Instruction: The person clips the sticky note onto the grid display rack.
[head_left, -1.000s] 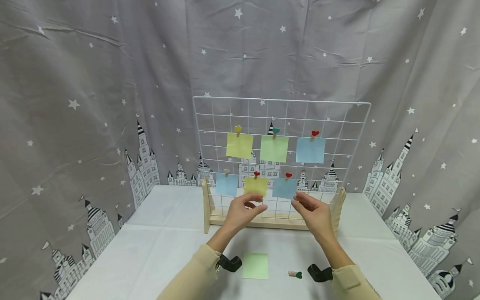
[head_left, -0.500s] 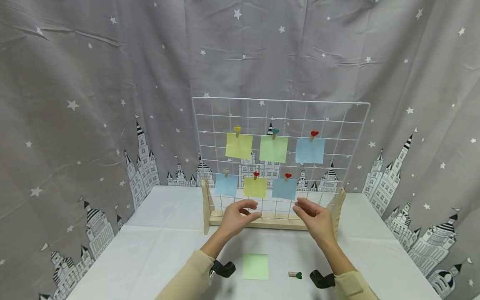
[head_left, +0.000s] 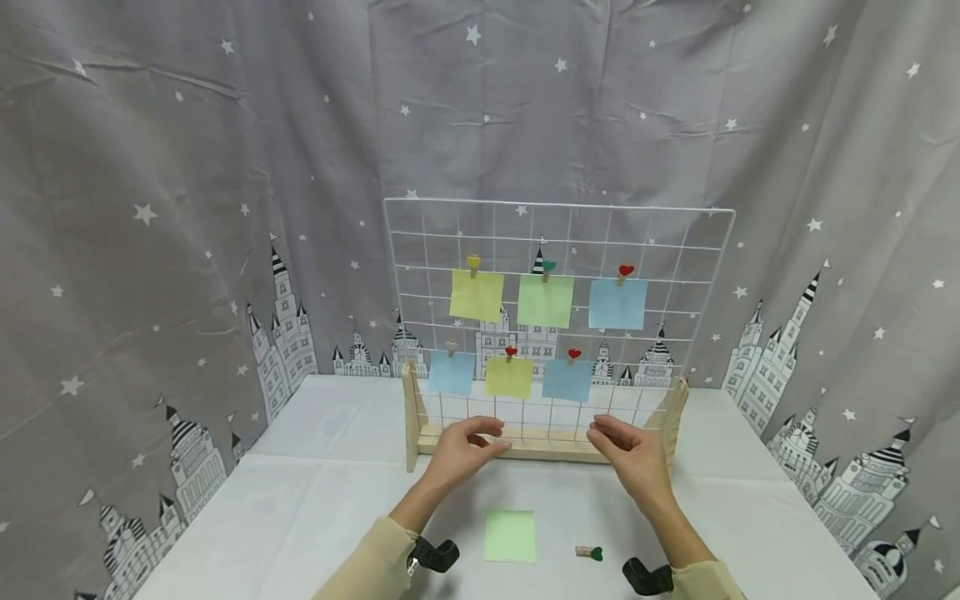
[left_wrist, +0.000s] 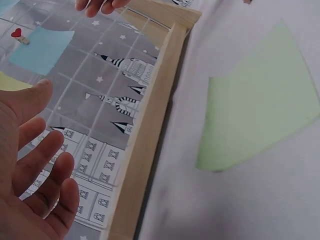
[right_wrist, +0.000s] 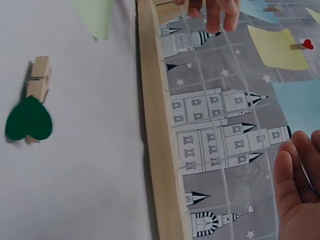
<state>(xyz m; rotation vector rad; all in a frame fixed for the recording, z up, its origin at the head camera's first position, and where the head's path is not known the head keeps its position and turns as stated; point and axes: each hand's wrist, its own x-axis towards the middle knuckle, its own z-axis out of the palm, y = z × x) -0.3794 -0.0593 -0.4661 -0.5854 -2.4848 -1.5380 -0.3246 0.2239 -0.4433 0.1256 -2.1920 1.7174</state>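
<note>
In the head view my left hand (head_left: 459,454) hovers before the lower left of the white wire grid (head_left: 558,204), its fingers loosely bent around nothing. My right hand (head_left: 637,460) is at the lower right of the grid, likewise holding nothing. Below and between them, a pale green sticky note (head_left: 510,536) lies on the white table. To its right lies a small wooden clothespin with a green heart (right_wrist: 28,117). Just above the hands, a blue note (head_left: 452,372), a yellow note (head_left: 509,377) and another blue note (head_left: 567,380) hang from heart clothespins.
Higher on the grid hang a yellow note (head_left: 477,295), a green note (head_left: 546,301) and a blue note (head_left: 617,304), each clipped. A wooden stand (head_left: 551,450) supports the grid. Behind it falls a grey curtain (head_left: 300,125) with stars and castles.
Both hands have drawn back and down from the lower row of notes, the left also moving leftward. The hanging notes, the loose green note and the clothespin stay put.
</note>
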